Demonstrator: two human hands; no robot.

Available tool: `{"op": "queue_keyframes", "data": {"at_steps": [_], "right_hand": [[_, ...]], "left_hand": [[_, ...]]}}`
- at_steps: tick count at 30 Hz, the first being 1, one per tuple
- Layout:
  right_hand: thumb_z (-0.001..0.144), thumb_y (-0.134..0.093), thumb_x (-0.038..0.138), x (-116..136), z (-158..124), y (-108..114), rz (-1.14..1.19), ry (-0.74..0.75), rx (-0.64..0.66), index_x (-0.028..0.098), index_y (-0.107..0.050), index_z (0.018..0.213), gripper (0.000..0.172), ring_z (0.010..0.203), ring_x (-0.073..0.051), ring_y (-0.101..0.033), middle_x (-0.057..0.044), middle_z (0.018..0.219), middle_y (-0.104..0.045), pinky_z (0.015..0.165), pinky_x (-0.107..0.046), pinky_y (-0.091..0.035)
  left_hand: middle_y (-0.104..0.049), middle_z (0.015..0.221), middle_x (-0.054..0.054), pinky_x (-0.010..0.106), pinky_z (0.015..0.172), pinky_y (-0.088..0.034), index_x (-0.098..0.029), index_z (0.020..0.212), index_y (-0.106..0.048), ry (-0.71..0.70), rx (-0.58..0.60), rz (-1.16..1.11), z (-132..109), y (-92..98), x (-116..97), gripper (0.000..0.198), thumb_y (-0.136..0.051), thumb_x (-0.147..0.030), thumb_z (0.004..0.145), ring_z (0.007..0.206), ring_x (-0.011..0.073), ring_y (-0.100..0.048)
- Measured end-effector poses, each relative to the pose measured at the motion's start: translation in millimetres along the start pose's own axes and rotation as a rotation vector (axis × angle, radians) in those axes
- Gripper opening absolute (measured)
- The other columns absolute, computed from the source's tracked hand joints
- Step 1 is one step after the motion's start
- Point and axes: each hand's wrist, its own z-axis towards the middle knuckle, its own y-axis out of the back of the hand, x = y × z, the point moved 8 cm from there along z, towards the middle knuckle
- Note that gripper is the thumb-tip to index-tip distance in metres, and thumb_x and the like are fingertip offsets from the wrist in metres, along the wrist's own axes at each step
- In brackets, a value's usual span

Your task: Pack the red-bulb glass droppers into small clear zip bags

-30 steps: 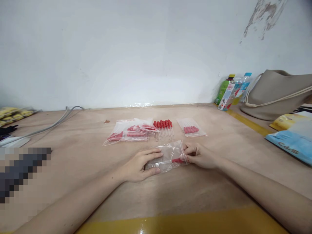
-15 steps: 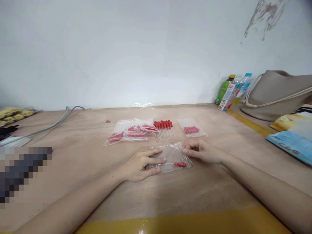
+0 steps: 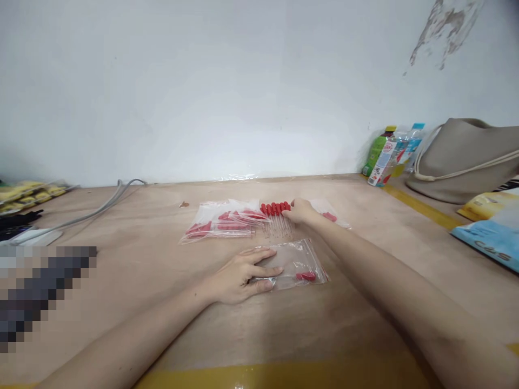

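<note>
My left hand (image 3: 245, 274) lies with spread fingers on a clear zip bag (image 3: 290, 258), pressing its left part against the table. A dropper with a red bulb (image 3: 305, 276) is inside the bag, near its right end. Farther back, my right hand (image 3: 300, 211) has its fingers closed at the right end of a row of red-bulbed droppers (image 3: 275, 209); their thin clear stems point toward me. The fingertips seem to pinch the end dropper's bulb, though the hand partly hides it. To the row's left, bags with red-bulbed droppers (image 3: 221, 221) overlap.
Behind my right wrist lies another bag of droppers (image 3: 329, 216), partly covered. Drink bottles (image 3: 383, 156), a grey-brown bag (image 3: 458, 156) and a blue packet (image 3: 486, 243) stand or lie at the right. A grey cable (image 3: 97, 208) and yellow packs (image 3: 30, 195) are at the left.
My right hand has left the zip bag's right edge and moved away from me to the dropper row. My left hand has stayed on the bag. The view has shifted slightly.
</note>
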Motion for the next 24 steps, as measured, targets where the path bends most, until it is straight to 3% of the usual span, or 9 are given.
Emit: {"op": "queue_keyframes", "data": {"at_steps": [4,8,11,13,15,18,24], "right_hand": [[0.069,-0.059,0.027,2,12,-10,0.01,-0.043,0.094,0.012,-0.064,0.072,0.015,0.069,-0.021,-0.061,-0.01,0.068,-0.065,0.054,-0.024,-0.04],[0.066,-0.059,0.017,2,12,-6,0.057,-0.048,0.12,0.01,-0.064,0.071,0.01,0.063,-0.021,-0.06,-0.011,0.061,-0.063,0.051,-0.025,-0.04],[0.07,-0.058,0.02,-3,3,6,0.129,-0.044,0.08,0.007,-0.06,0.095,0.028,0.06,-0.019,-0.06,-0.01,0.066,-0.063,0.05,-0.025,-0.041],[0.075,-0.054,0.025,-10,-10,15,0.233,-0.03,0.033,0.007,-0.041,0.121,0.051,0.057,-0.015,-0.059,-0.007,0.069,-0.062,0.049,-0.023,-0.043],[0.076,-0.053,0.026,-21,-26,23,0.455,0.004,-0.016,0.009,-0.016,0.134,0.071,0.053,-0.013,-0.057,-0.002,0.066,-0.059,0.047,-0.022,-0.044],[0.071,-0.059,0.028,-44,-54,30,0.761,0.044,-0.092,0.015,-0.01,0.134,0.081,0.047,-0.012,-0.054,0.005,0.062,-0.05,0.044,-0.023,-0.046],[0.063,-0.067,0.038,-75,-92,22,0.966,0.023,-0.167,0.025,-0.022,0.12,0.074,0.048,-0.011,-0.056,0.007,0.07,-0.048,0.047,-0.027,-0.052]], "left_hand": [[-0.031,0.142,0.002,0.042,0.105,-0.026,-0.032,0.124,-0.049,-0.014,-0.011,-0.008,0,-0.5,0,0.036,-0.044,-0.04,0.089,0.129,0.0225,-0.03],[-0.031,0.142,0.002,0.043,0.105,-0.025,-0.032,0.124,-0.048,-0.009,-0.001,0.001,0,-0.9,0,0.036,-0.044,-0.04,0.089,0.13,0.0224,-0.03],[-0.031,0.142,0.003,0.042,0.105,-0.025,-0.032,0.124,-0.049,-0.006,0.002,-0.002,0,-0.4,0,0.037,-0.045,-0.041,0.089,0.13,0.0223,-0.029],[-0.031,0.142,0.002,0.042,0.105,-0.026,-0.032,0.124,-0.049,-0.013,-0.009,-0.013,0,0.4,0,0.036,-0.045,-0.04,0.089,0.129,0.0224,-0.03],[-0.032,0.142,0.002,0.042,0.105,-0.026,-0.032,0.123,-0.05,-0.025,-0.025,-0.026,0,1.2,0,0.036,-0.046,-0.04,0.088,0.129,0.0226,-0.031],[-0.032,0.141,0.001,0.042,0.104,-0.028,-0.032,0.123,-0.05,-0.035,-0.035,-0.026,0,1.5,0,0.036,-0.047,-0.041,0.088,0.128,0.0226,-0.033],[-0.032,0.142,0.001,0.04,0.104,-0.029,-0.032,0.124,-0.049,-0.025,-0.019,0.008,0,0.8,1,0.037,-0.045,-0.041,0.089,0.128,0.022,-0.033]]}}
